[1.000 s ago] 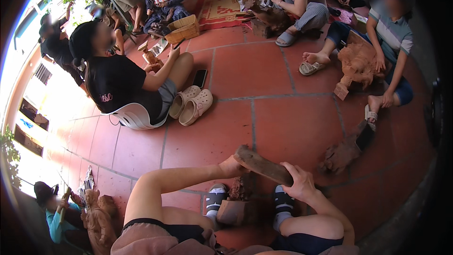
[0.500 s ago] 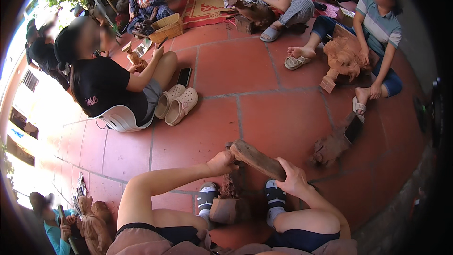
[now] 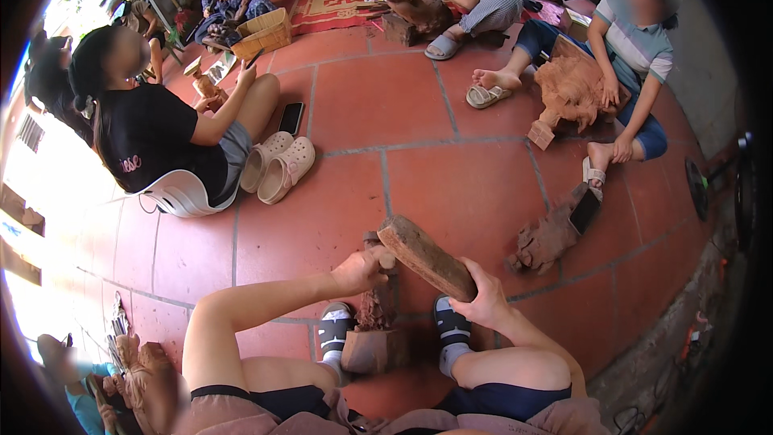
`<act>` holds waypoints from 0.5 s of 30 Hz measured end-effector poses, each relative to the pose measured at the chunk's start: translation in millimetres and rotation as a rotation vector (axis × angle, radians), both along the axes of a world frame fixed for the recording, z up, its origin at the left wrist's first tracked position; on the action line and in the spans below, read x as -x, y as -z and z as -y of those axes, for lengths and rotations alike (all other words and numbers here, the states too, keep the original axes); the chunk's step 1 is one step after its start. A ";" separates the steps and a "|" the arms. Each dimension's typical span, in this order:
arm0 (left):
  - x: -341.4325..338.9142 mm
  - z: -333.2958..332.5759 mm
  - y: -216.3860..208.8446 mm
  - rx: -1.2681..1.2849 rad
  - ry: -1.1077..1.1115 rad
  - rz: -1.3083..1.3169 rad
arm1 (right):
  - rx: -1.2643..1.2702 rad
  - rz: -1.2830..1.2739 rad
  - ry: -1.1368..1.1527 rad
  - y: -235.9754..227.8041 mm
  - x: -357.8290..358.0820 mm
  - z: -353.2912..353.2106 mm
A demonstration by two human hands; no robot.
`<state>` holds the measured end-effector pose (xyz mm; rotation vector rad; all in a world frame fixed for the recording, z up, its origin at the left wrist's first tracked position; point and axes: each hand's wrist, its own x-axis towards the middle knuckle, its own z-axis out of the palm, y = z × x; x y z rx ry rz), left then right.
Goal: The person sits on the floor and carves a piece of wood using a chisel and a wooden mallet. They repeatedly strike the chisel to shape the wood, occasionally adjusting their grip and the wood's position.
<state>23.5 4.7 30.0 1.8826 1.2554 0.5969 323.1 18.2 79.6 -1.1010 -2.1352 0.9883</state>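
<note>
My right hand (image 3: pixel 481 293) is closed around the lower end of a thick wooden club (image 3: pixel 425 256). The club slants up to the left, its far end just above and beside my left hand (image 3: pixel 361 271). My left hand is closed in a fist; a rounded end shows at its fingers, but what it grips is mostly hidden. Below that hand, a dark reddish wood carving (image 3: pixel 376 308) stands upright between my sandalled feet. Its lower part is a pale, blocky wooden base (image 3: pixel 375 352). The carving's upper part is partly covered by my hand.
On the right lies a rough wood piece (image 3: pixel 541 243) with a phone (image 3: pixel 584 213) on it. Ahead left are clogs (image 3: pixel 286 169) and a person on a white seat (image 3: pixel 181 193). At right, a person holds a large carving (image 3: pixel 576 93). Carved figures (image 3: pixel 137 370) stand lower left.
The club's far end has lifted a little and come nearer, apart from my left fist. The whole view has swung slightly right. Both hands keep their grips.
</note>
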 end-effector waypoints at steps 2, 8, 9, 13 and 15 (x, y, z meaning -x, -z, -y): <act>-4.2 5.3 -6.4 -0.024 0.057 -0.113 | -0.003 0.001 -0.005 0.0 -0.2 0.1; 0.7 2.4 -2.9 0.160 0.088 -0.189 | -0.067 -0.009 -0.039 -2.6 3.3 1.6; 2.7 0.9 3.3 0.104 0.107 -0.189 | -0.089 -0.011 -0.046 -2.6 3.5 1.5; 10.8 -3.1 33.8 -0.090 0.129 -0.162 | -0.100 0.146 -0.075 6.4 1.9 -1.6; 7.0 -4.9 28.2 -0.131 0.102 -0.147 | -0.069 0.268 -0.074 8.6 -0.8 -1.2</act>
